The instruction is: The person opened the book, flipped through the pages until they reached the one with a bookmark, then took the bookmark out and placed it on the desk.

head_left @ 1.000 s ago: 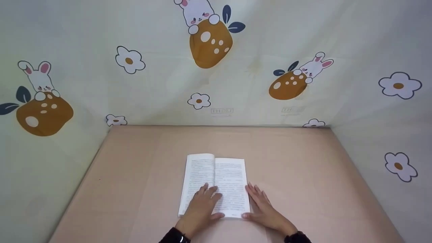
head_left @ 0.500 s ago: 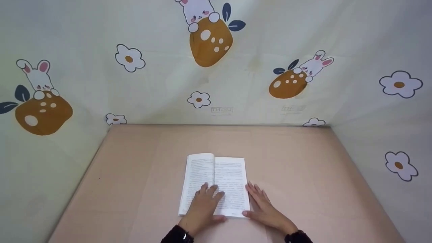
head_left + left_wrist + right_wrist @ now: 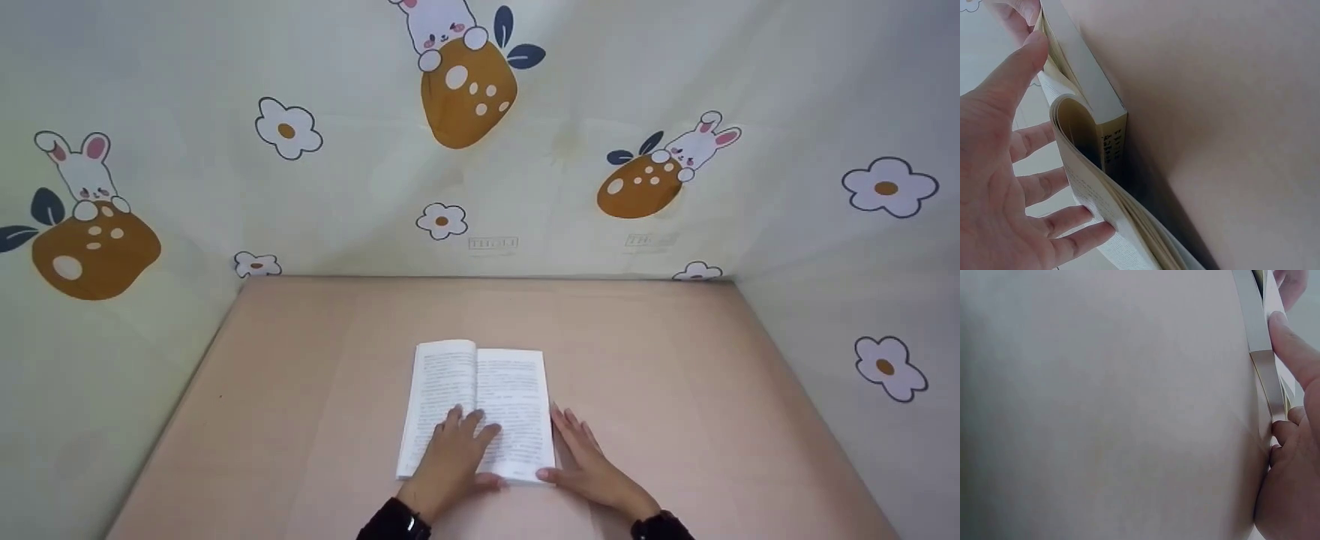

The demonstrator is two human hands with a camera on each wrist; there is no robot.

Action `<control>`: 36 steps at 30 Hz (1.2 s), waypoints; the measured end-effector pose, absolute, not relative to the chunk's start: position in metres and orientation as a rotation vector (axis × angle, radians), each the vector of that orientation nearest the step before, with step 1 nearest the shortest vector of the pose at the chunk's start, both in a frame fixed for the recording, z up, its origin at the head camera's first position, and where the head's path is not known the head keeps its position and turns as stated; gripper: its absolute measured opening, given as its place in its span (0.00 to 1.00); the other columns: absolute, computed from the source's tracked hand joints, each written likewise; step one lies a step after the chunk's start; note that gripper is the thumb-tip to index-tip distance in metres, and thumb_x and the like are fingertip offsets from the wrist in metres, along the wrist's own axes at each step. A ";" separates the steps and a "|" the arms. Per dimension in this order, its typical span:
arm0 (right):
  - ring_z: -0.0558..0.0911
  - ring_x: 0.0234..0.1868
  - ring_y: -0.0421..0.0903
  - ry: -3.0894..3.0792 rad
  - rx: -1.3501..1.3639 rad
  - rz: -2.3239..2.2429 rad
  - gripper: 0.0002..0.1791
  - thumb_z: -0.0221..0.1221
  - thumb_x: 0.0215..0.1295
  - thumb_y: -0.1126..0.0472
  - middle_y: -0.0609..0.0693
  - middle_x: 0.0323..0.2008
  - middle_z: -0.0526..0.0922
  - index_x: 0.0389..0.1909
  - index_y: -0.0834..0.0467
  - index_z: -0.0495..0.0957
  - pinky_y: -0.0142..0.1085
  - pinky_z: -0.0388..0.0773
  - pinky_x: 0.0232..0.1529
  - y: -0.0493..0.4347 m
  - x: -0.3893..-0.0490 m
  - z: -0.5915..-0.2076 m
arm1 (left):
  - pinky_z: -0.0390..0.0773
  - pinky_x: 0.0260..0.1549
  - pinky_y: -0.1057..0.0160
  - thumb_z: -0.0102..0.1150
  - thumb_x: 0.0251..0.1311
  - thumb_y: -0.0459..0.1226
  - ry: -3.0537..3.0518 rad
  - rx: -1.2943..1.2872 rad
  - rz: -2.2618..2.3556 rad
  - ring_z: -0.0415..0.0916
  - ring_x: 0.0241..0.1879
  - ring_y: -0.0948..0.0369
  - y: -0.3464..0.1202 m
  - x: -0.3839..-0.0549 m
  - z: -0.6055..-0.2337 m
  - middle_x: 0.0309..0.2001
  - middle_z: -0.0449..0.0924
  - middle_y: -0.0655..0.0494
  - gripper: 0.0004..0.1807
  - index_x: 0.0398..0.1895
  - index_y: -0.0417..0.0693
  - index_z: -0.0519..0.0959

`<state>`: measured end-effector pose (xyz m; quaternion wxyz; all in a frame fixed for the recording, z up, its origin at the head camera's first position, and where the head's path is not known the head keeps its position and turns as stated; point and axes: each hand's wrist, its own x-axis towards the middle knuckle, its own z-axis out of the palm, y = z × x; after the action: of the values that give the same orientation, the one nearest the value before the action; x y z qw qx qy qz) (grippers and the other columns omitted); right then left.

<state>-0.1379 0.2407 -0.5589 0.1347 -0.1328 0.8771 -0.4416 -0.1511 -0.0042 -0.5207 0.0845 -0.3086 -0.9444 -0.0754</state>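
Observation:
A thick white book lies open on the table, its lines of print too small to read. My left hand rests on the lower pages across the fold, fingers spread. In the left wrist view, the fingertips of this left hand touch the curved left-hand pages, and its thumb lies at the bottom edge. At the book's lower right corner, my right hand sets its thumb on the page. Its fingers extend along the right side. The right wrist view shows that thumb on top and fingertips against the side.
The pinkish-tan tabletop surrounds the book. Pale cloth walls printed with rabbits, orange fruit and flowers rise at the back and both sides. Dark cuffs cover both wrists.
My left hand has shifted very slightly to the right on the pages. The right hand and the book stay almost still.

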 end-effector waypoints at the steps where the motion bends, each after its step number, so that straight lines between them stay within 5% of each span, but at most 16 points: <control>1: 0.35 0.72 0.63 2.543 -0.383 -1.279 0.51 0.60 0.59 0.49 0.66 0.72 0.41 0.72 0.62 0.40 0.57 0.24 0.68 0.241 -0.138 -0.559 | 0.79 0.41 0.49 0.59 0.33 0.65 -2.814 -0.925 -0.228 0.71 0.53 0.42 -0.005 -0.151 -0.520 0.52 0.76 0.46 0.41 0.51 0.52 0.76; 23: 0.35 0.71 0.66 2.543 -0.484 -1.299 0.49 0.62 0.57 0.50 0.65 0.72 0.43 0.72 0.62 0.44 0.59 0.23 0.66 0.241 -0.139 -0.558 | 0.75 0.50 0.45 0.60 0.39 0.58 -2.997 -0.950 -0.437 0.67 0.58 0.42 -0.009 -0.158 -0.509 0.57 0.74 0.45 0.36 0.54 0.53 0.74; 26: 0.35 0.72 0.66 2.553 -0.505 -1.307 0.49 0.62 0.57 0.50 0.65 0.72 0.43 0.72 0.62 0.45 0.49 0.21 0.68 0.242 -0.139 -0.559 | 0.74 0.52 0.46 0.61 0.40 0.58 -3.022 -0.944 -0.474 0.66 0.59 0.42 -0.009 -0.159 -0.508 0.58 0.73 0.45 0.36 0.55 0.52 0.74; 31: 0.37 0.71 0.67 2.584 -0.563 -1.319 0.49 0.63 0.56 0.51 0.66 0.72 0.43 0.72 0.62 0.46 0.19 0.17 0.62 0.243 -0.139 -0.560 | 0.72 0.55 0.47 0.62 0.41 0.56 -3.040 -0.944 -0.557 0.65 0.60 0.41 -0.012 -0.160 -0.507 0.60 0.72 0.45 0.36 0.55 0.50 0.74; 36: 0.37 0.71 0.68 2.604 -0.578 -1.309 0.50 0.64 0.55 0.51 0.67 0.71 0.44 0.71 0.64 0.47 0.15 0.17 0.60 0.243 -0.139 -0.561 | 0.69 0.58 0.47 0.62 0.42 0.55 -3.070 -0.933 -0.656 0.64 0.62 0.40 -0.016 -0.162 -0.507 0.62 0.70 0.46 0.36 0.58 0.52 0.72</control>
<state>-0.1388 0.2427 -0.5607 0.0849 -0.1940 0.8732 -0.4389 -0.1620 -0.0156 -0.5072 -0.0668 -0.2843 -0.9353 -0.1999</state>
